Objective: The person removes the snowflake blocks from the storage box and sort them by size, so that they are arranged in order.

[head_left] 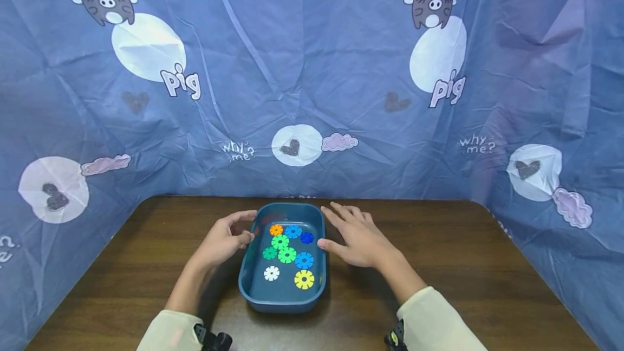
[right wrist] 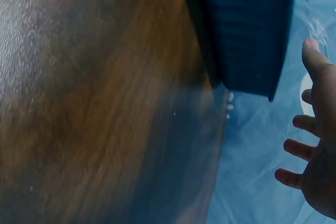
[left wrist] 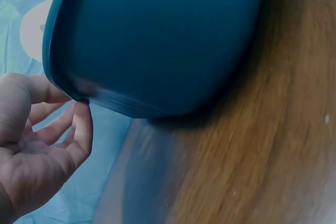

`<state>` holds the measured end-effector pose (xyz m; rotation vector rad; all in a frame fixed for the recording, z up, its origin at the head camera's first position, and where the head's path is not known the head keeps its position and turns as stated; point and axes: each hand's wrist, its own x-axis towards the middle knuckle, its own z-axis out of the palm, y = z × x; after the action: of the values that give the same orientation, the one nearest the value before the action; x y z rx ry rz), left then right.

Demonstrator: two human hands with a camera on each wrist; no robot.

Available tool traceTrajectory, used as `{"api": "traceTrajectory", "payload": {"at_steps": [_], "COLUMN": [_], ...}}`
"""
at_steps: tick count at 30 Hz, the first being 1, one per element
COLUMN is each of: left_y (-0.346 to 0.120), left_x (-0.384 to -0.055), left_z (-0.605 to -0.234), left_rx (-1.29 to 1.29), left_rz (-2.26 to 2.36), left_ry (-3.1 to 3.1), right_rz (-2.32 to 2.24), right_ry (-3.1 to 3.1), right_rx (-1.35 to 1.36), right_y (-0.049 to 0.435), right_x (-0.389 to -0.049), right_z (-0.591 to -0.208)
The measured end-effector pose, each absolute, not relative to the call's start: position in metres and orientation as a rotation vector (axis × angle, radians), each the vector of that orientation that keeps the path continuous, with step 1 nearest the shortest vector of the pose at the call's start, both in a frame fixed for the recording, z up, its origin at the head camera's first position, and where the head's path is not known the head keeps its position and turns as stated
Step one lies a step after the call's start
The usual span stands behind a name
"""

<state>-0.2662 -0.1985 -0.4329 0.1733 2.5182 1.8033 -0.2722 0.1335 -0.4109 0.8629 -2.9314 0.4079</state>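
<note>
A dark blue plastic bin (head_left: 283, 303) stands on the table with several notched, flower-shaped plastic discs lying flat on its floor. Among them are an orange disc (head_left: 275, 226), a white disc (head_left: 271, 279), a yellow disc (head_left: 304, 287) and a dark blue disc (head_left: 306, 238); others are green and lighter blue. At the bin's left rim, my left hand (head_left: 219, 240) touches the edge with thumb and forefinger, spaced along it. Beside the right rim is my right hand (head_left: 358, 237), fingers spread and apart from the bin's wall (right wrist: 247, 35) in the right wrist view.
Brown wooden table (head_left: 429, 264) extends to both sides of the bin. Behind it hangs a blue cloth (head_left: 302, 69) printed with pigs and hearts. Dark straps with small devices (head_left: 216, 340) sit at the cuffs of the pale sleeves (head_left: 434, 318).
</note>
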Motion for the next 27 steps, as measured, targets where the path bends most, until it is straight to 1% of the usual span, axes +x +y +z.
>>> {"api": "traceTrajectory", "payload": {"at_steps": [12,27], "left_y": [-0.204,-0.205], "left_x": [-0.266,-0.263], "left_z": [-0.444,-0.443], "left_rx": [0.068,-0.025], "left_rz": [2.032,2.082], "left_ry": [2.241,2.101], "right_rz": [0.197,0.054], "right_ry": [-2.919,-2.945], "right_rx": [1.12,1.288], "right_y": [0.092,0.063], "right_x": [-0.276,-0.294], "right_z": [-0.408,-0.406]}}
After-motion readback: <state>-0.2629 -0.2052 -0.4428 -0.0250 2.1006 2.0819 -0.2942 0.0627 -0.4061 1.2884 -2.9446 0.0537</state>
